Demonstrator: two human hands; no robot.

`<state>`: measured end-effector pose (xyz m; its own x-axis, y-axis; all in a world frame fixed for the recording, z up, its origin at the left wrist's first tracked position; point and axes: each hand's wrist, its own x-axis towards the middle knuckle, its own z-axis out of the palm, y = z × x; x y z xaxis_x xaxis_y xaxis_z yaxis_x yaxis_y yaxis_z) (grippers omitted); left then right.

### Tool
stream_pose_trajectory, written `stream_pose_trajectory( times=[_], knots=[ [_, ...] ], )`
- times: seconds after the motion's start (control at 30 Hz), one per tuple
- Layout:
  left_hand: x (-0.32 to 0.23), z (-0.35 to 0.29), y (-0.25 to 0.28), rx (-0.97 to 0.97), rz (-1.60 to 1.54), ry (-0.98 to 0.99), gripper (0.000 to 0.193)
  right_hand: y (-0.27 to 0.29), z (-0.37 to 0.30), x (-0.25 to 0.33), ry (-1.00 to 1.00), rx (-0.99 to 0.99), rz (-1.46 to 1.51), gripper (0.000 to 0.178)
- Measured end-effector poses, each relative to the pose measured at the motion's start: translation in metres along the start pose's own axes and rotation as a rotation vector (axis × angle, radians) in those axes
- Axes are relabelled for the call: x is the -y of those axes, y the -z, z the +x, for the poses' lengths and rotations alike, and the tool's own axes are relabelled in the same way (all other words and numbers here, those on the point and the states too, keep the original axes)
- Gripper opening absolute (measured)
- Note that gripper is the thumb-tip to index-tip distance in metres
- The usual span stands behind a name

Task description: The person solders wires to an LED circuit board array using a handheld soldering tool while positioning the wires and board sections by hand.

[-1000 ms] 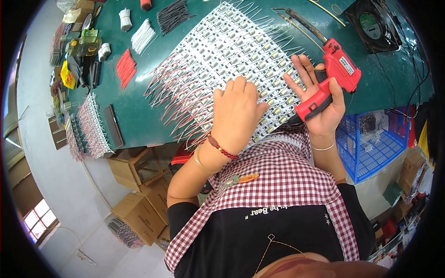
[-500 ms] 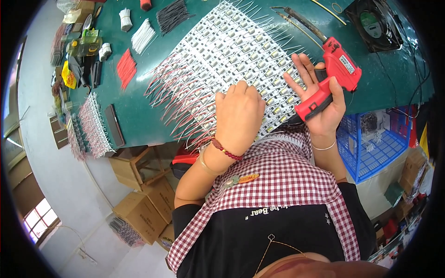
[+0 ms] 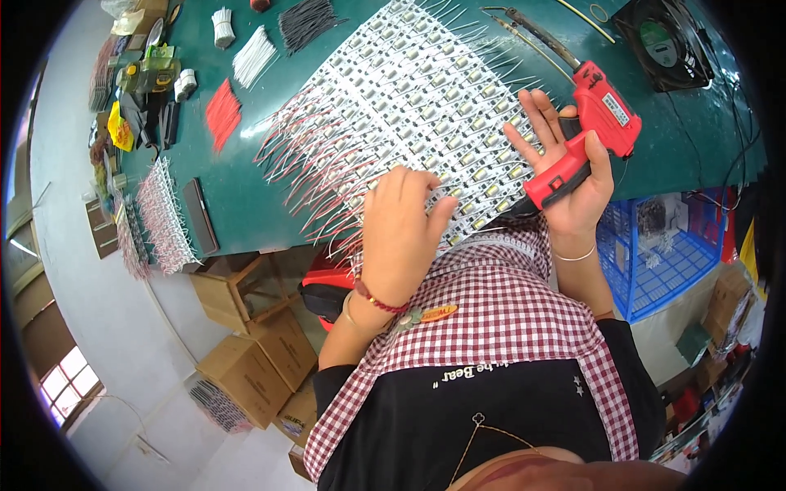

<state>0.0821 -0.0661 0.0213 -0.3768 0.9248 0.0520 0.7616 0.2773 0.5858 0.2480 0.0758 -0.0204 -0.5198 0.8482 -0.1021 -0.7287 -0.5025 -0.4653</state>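
Observation:
A white panel of many small circuit boards (image 3: 381, 106) lies slanted on the green table, with rows of metallic parts. Red and white wires (image 3: 307, 159) fringe its left edge, and white wires stick out on the upper right. My left hand (image 3: 399, 233) rests over the panel's near edge, thumb apart from the bent fingers; nothing shows in it, though its fingertips are partly hidden. Across the palm of my right hand (image 3: 583, 204) lies the handle of a red and black soldering gun (image 3: 606, 106), held between thumb and palm, the other fingers stretched out. Its tip points away to the far left.
Bundles of red wires (image 3: 222, 114), white wires (image 3: 255, 57) and black wires (image 3: 307, 24) lie on the table (image 3: 262, 217). A black fan (image 3: 659, 45) stands far right with cables. A blue crate (image 3: 626, 270) sits below the right edge; cardboard boxes (image 3: 250, 385) are at lower left.
My left hand has moved left and a little nearer, its thumb spreading away from the fingers. The right hand and soldering gun have barely moved.

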Motion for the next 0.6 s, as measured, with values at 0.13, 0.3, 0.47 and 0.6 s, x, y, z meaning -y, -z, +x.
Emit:
stream_pose_trajectory(
  times=[0.13, 0.3, 0.47, 0.6],
  knots=[
    [-0.007, 0.019, -0.014, -0.023, -0.002, -0.149, 0.02, -0.001, 0.001, 0.0, 0.002, -0.005, -0.002, 0.031],
    [-0.004, 0.017, -0.017, 0.036, -0.056, -0.096, 0.015, -0.001, 0.0, -0.002, 0.001, -0.018, 0.007, 0.031],
    [0.003, -0.012, 0.002, -0.11, 0.076, -0.007, 0.017, 0.001, 0.0, 0.0, 0.008, -0.026, -0.016, 0.031],
    [0.013, -0.029, -0.01, -0.17, 0.114, 0.044, 0.019, 0.002, 0.002, 0.001, -0.007, 0.007, 0.006, 0.031]
  ],
)
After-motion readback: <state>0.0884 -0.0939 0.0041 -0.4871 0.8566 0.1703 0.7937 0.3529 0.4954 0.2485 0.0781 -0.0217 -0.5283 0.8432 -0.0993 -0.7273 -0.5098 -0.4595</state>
